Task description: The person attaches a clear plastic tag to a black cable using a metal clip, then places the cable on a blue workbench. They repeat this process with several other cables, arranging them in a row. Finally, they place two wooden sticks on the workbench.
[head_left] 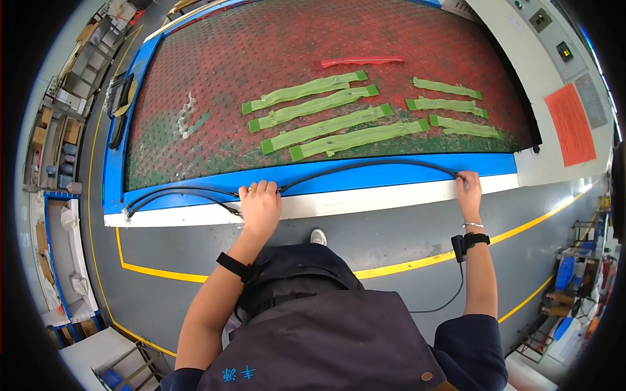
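Note:
A long black strip that looks like a zipper (365, 164) lies along the blue front edge of the machine table, bowed upward between my hands. My left hand (261, 205) grips it near the middle of the edge, fingers closed and pressed down. At the right, my right hand (469, 189) pinches its far end between thumb and fingers. To the left of my left hand, the rest of the strip (176, 191) loops back, and one loose end (231, 210) rests on the white front ledge.
Several green zippers (342, 122) lie in two groups on the studded red and green bed (215, 78), with a red zipper (362, 61) behind them. Dark tools (117, 98) sit at the left edge. A control panel (554, 72) stands right; shelves (59, 130) line the left.

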`<state>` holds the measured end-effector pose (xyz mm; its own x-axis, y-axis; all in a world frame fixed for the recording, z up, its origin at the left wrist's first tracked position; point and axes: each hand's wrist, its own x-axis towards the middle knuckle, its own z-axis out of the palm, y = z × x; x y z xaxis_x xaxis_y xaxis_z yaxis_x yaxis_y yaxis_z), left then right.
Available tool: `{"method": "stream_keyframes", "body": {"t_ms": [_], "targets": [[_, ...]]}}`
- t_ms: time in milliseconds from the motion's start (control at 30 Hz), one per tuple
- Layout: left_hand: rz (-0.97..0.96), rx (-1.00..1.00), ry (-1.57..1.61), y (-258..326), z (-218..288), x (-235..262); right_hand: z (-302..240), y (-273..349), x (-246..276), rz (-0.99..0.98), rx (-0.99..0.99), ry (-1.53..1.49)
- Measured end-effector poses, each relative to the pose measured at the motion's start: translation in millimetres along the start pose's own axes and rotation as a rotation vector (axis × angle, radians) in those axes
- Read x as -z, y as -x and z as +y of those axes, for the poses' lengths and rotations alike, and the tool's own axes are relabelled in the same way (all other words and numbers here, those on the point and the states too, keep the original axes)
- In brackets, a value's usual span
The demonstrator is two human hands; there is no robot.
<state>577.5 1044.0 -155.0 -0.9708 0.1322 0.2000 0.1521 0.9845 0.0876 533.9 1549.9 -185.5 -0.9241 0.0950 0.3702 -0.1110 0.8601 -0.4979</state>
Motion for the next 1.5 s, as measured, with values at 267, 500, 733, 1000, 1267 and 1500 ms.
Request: {"method": "stream_keyframes", "body": {"t_ms": [267,500,733,1000,1267,1500], "targets": [[-0.041,0.002,-0.013,-4.2,-1.1,-1.0,1.0,-1.1,-0.1,-0.027,-0.027,0.026],[-0.042,0.01,-0.018,-6.3,-1.3,1.0,-0.1,0.0,3.1,-0.06,-0.069,0.043],[0.02,0.005,0.152,5.3,9.7,36.9,-29.2,5.3,16.7,-0.006,-0.002,0.012],[-0.168,-0.066,0.432,39.9,-3.4,113.2,-134.0,37.6,10.1,-0.046,0.041,-0.2],[-0.468,0.001,0.422,79.3,-12.3,111.6,-189.0,84.3,-45.4,-0.078,0.053,-0.429],[-0.911,-0.248,0.241,79.3,12.2,98.3,-172.4,100.8,-93.4,0.117,0.148,-0.42]]}}
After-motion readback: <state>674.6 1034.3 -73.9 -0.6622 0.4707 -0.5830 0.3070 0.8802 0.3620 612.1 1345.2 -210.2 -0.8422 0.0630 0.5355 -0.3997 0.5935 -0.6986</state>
